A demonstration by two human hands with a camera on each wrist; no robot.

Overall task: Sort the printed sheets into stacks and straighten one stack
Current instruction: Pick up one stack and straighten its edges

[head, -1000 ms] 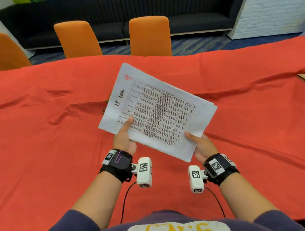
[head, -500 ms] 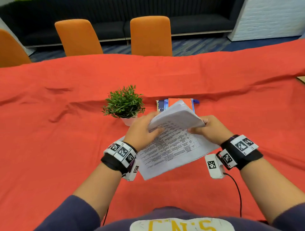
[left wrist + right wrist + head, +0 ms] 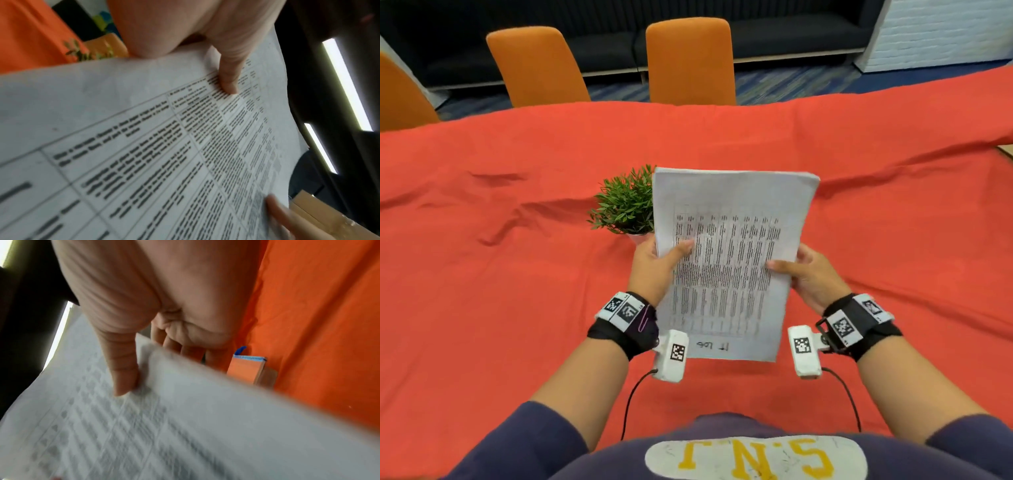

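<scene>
A stack of printed sheets (image 3: 729,260) with a table of text and a handwritten "IT LOG" at its near end is held upright above the red tablecloth (image 3: 482,308). My left hand (image 3: 657,263) grips its left edge, thumb on the printed face (image 3: 228,81). My right hand (image 3: 804,270) grips the right edge, thumb on top and fingers behind the sheets (image 3: 123,379). The sheets (image 3: 164,154) fill both wrist views (image 3: 144,426), blurred in the right one.
A small potted green plant (image 3: 625,204) stands just left of and behind the sheets. An orange notepad with a blue pen (image 3: 248,366) lies on the cloth beyond my right hand. Orange chairs (image 3: 688,61) line the far table edge.
The stack was held flat, then bent and turned near the table. It now stands upright with the "IT LOG" end turned toward me and both hands on its side edges.
</scene>
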